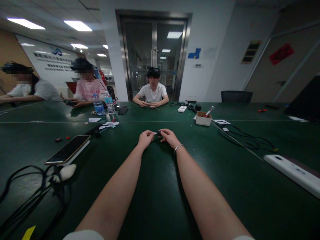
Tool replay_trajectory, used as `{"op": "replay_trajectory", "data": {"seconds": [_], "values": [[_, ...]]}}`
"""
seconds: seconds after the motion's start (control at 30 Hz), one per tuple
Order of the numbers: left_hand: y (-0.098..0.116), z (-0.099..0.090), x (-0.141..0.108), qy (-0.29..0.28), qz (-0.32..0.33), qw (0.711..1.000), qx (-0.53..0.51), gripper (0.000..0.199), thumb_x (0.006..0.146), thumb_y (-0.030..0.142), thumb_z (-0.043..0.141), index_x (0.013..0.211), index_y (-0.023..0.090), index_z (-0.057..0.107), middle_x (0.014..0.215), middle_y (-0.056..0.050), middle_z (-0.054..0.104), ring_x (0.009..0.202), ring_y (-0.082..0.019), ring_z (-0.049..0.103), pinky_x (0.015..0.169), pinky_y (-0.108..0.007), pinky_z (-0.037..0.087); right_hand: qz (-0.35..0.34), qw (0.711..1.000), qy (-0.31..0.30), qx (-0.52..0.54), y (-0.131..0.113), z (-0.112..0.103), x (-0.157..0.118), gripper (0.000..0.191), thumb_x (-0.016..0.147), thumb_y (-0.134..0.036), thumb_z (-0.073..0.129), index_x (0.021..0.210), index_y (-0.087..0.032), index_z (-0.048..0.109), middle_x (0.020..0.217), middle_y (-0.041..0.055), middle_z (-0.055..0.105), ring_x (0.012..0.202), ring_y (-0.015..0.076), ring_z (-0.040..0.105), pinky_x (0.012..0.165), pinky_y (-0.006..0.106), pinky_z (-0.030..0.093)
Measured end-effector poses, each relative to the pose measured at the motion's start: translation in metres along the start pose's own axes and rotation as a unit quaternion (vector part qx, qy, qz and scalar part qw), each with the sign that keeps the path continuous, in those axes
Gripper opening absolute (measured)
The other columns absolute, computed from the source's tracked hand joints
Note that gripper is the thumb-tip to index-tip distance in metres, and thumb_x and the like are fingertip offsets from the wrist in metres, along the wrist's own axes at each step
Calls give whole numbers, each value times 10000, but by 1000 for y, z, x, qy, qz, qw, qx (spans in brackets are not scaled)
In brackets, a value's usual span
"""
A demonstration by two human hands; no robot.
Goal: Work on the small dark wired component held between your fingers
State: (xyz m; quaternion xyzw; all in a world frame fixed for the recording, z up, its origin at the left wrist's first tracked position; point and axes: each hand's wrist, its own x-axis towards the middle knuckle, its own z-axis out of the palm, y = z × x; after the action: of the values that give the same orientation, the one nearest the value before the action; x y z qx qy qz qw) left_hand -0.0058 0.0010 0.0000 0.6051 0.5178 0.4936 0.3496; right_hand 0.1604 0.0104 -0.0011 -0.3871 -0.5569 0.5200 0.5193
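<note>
Both my arms reach forward over the green tabletop (155,186). Between my hands is a small black object (158,133) with a pale, shiny end on its left side; its kind is too small to make out. My left hand (145,139) pinches the pale end with thumb and fingertips. On the other side, my right hand (169,137) is closed on the black part, and a silver bangle (178,148) circles that wrist. The fingers hide part of the object.
Left of my arms lie a phone (68,150) on a white box, a pale computer mouse (67,172) and tangled black cables (32,186). A small cardboard box (203,119) and a white power strip (295,171) are right. Water bottles (109,102) stand farther off. Across sits a person (152,91).
</note>
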Motion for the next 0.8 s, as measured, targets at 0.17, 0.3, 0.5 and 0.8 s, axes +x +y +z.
{"op": "replay_trajectory", "data": {"seconds": [0.17,0.3,0.5,0.8], "values": [[6,-2,-4,-7,-15,999,27,211,781,370,589,786,163,635,670,-12,638,571,-113,557,593,-247,452,0,1000,-1,-2,0,-1,0,133,820,-199,627,944,-154,641,687,3,646,448,42,512,478,181,545],[7,-3,-5,-6,-10,999,35,259,783,420,569,752,169,623,649,-5,621,572,-113,547,580,-236,439,0,1000,-4,-2,-1,-1,-1,150,809,-211,644,949,-157,644,692,3,650,449,40,512,481,180,545],[0,-3,-2,-10,-4,999,40,379,800,505,497,688,164,621,586,-2,575,522,-110,507,540,-236,401,-25,999,-25,2,0,-1,-1,185,775,-229,676,947,-167,652,698,-21,620,430,26,461,497,204,555],[7,-7,-3,20,-9,992,126,492,833,553,405,560,183,579,520,-6,553,497,-132,476,536,-260,325,-34,998,-58,-7,2,-2,0,254,743,-228,690,988,-176,646,734,-25,608,445,21,469,484,180,525]]}}
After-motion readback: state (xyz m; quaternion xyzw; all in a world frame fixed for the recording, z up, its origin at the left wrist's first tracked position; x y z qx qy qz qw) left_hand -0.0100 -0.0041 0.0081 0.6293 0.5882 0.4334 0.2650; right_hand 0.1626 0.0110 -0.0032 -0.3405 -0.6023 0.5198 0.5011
